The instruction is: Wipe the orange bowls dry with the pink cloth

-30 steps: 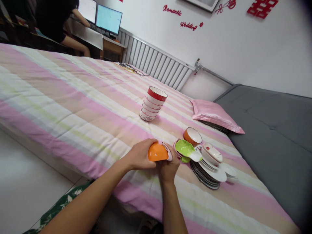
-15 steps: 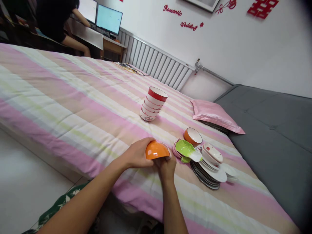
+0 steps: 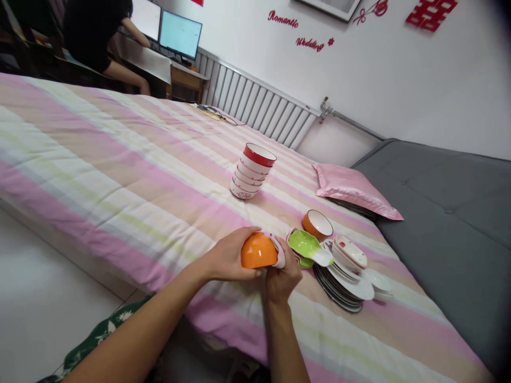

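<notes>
While orange bowl (image 3: 258, 252) lies held inside curled left grip (image 3: 227, 255) | right grip (image 3: 282, 279) pinches cloth (image 3: 280, 255) against it

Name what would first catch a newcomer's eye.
The glossy orange bowl low in the middle, gripped by the left hand while the right hand holds a pale cloth against it. Beyond it, a stack of red-and-white bowls rises from the striped bedspread. Right of the hands, a green dish lies beside the stacked plates.
</notes>
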